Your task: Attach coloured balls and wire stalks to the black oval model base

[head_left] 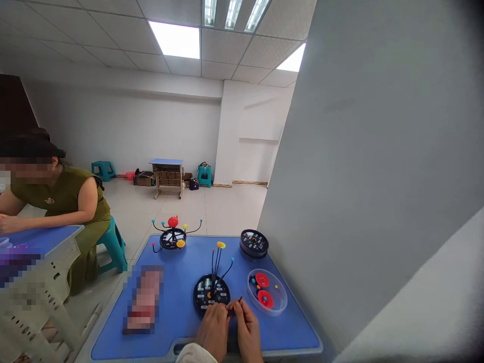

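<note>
Near the front edge of the blue desk, my left hand and my right hand are close together with fingers pinched. A thin black piece, perhaps an arm rod, sticks up from the right fingertips. What the left fingers grip is hidden. Just beyond them lies a round black base with printed labels. Several thin black arms rise from it, tipped with red, yellow-orange and blue balls. To the right, a clear round dish contains red half-shells and small coloured balls.
A planet model with a red centre ball stands at the desk's far left. Black discs are stacked at the far right. A blurred pinkish item lies left. The grey wall borders the desk's right. Another person sits at the left desk.
</note>
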Tool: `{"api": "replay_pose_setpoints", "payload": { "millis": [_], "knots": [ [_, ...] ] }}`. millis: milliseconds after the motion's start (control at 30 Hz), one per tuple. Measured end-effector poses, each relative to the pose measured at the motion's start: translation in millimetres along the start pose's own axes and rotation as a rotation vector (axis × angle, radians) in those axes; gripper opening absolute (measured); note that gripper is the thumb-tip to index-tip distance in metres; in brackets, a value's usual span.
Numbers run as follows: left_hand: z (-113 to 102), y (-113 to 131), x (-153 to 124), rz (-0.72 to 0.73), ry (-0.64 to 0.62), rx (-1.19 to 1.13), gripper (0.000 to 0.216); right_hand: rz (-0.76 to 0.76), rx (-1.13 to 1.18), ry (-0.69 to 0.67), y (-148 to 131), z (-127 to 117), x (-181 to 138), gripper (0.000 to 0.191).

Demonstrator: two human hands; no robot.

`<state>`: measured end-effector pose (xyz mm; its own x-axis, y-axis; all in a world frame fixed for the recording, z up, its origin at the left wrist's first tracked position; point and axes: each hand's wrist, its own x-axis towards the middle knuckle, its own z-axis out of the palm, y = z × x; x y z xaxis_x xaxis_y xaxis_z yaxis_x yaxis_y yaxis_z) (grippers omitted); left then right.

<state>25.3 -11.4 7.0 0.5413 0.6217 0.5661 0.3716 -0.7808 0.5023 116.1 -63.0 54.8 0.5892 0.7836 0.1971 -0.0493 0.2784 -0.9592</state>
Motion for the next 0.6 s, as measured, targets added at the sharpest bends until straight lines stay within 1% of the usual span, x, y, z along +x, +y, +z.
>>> {"api": "replay_pose_setpoints", "payload": {
  "millis": [200,367,500,600],
  "knots": [
    [6.1,3.5,-0.8,0.0,0.08,0.057,0.035,0.011,-0.001,0.056,6.9,1.2,3.1,0.052],
    [12.8,7.2,4.0,-0.025,0.094,-0.018,0.031,0.008,-0.021,0.189,18.7,3.8,0.0,0.052],
    [3.3,11.5,2.8,-0.072,0.108,-0.168,0.026,0.01,-0.027,0.286,26.8,8.5,-0.3,0.05],
    [-10.4,14.3,-5.0,-0.132,0.131,-0.293,0.036,0.014,-0.01,0.354,27.7,10.7,7.9,0.048]
  ]
}}
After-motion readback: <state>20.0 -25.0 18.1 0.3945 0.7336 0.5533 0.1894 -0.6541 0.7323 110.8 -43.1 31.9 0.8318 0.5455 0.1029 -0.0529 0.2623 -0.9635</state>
